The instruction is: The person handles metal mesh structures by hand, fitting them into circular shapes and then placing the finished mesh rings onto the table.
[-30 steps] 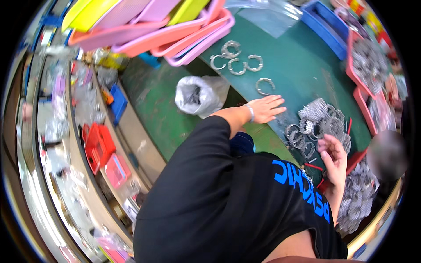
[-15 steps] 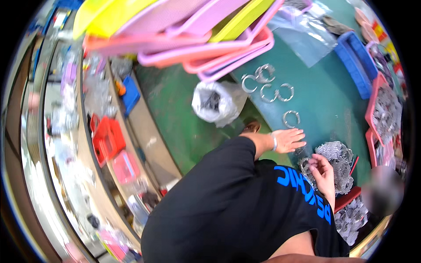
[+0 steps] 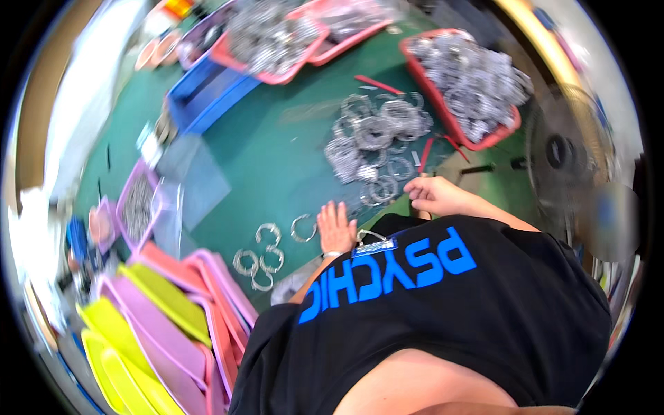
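Many metal rings (image 3: 377, 135) lie heaped on the green desk (image 3: 277, 166), unsorted, beside full red trays (image 3: 477, 83). Five rings (image 3: 266, 252) are laid out singly near the left hand (image 3: 335, 228), which rests flat and open. The right hand (image 3: 432, 196) pinches something small; I cannot tell what.

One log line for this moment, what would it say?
left hand flat on green table, beside metal ring | right hand at ring pile

A workshop: green worktable (image 3: 277, 166), red trays (image 3: 443, 97) heaped with metal rings (image 3: 377, 131), stacked plastic trays (image 3: 166, 311).
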`<state>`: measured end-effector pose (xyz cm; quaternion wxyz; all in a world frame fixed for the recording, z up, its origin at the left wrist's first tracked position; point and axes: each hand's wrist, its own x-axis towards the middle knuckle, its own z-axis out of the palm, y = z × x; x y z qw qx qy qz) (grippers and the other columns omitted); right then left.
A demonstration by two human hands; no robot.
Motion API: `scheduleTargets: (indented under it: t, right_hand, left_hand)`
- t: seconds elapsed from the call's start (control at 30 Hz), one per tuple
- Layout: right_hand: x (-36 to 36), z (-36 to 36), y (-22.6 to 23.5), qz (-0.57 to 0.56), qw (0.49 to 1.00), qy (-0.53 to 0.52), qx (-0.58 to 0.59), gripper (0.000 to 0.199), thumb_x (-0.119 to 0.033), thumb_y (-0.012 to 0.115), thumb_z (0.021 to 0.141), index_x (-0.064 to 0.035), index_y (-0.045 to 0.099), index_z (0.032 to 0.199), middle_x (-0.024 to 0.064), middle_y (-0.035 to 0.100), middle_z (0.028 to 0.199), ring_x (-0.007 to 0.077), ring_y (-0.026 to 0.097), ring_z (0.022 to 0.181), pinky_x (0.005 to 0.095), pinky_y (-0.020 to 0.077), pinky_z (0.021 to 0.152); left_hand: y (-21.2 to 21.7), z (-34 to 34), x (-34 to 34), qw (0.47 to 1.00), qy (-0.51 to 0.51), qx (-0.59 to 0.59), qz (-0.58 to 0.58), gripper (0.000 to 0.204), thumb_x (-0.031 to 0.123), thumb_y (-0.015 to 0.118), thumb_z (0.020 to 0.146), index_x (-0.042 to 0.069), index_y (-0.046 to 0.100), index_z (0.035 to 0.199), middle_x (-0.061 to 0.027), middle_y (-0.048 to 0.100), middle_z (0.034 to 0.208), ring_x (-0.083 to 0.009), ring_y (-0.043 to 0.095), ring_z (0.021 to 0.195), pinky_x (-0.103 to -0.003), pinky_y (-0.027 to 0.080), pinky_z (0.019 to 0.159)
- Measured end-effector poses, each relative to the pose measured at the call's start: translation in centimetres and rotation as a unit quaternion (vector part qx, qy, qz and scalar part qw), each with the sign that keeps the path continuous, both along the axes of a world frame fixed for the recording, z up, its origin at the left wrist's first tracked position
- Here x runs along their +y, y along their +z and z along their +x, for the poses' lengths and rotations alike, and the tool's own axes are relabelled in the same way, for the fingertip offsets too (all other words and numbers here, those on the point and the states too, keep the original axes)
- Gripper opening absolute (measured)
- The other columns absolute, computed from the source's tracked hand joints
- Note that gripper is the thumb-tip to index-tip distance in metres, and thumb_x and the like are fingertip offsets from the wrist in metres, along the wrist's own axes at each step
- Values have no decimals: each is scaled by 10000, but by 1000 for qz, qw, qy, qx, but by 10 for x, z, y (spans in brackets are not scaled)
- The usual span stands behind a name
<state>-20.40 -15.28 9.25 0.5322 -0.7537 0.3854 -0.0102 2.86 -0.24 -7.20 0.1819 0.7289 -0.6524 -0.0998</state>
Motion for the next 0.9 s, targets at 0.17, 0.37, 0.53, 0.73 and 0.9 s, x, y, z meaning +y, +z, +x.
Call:
scheduleTargets:
  t: [0.17, 0.37, 0.53, 0.73, 0.9]
  right_hand:
    - [18, -65, -24, 36, 993, -111, 25, 384, -120, 605, 761, 12, 528, 1113, 94, 616, 860, 155, 620, 709, 284, 497, 640]
    - [0, -95, -48, 75, 993, -72, 63, 387, -108, 606, 763, 45, 515, 1107, 80, 599, 837, 118, 587, 696, 258, 484, 638]
    - [-24, -104, -64, 132, 990, -38, 43, 359, -104, 590, 787, 43, 514, 1106, 69, 583, 853, 109, 556, 725, 245, 467, 681]
    - [-17, -68, -84, 128, 991, 24, 38, 362, -113, 600, 786, 26, 521, 1111, 91, 601, 879, 146, 586, 783, 265, 474, 704]
    - [9, 35, -75, -7, 967, 254, -10, 389, -168, 629, 715, -7, 549, 1059, 175, 620, 922, 304, 614, 835, 371, 489, 735]
  left_hand:
    - [3, 4, -5, 997, -29, -36, -57, 652, 266, 596, 768, 64, 319, 1323, -226, 320, 1343, -415, 291, 1245, -531, 219, 1028]
    - [26, -1, -7, 998, 14, -33, -45, 591, 218, 590, 769, 49, 367, 1290, -193, 357, 1316, -382, 301, 1238, -519, 217, 1026]
    - [52, -23, 8, 988, 104, -24, -108, 560, 176, 600, 732, 31, 416, 1241, -178, 419, 1247, -363, 365, 1179, -498, 257, 1000]
    - [53, -17, 52, 929, 361, 18, -84, 639, 176, 645, 700, 9, 388, 1261, -231, 431, 1208, -377, 409, 1122, -462, 314, 938]
    - [60, 22, 52, 897, 410, 165, 4, 688, 251, 680, 709, 10, 372, 1275, -247, 405, 1225, -364, 463, 1070, -400, 399, 865]
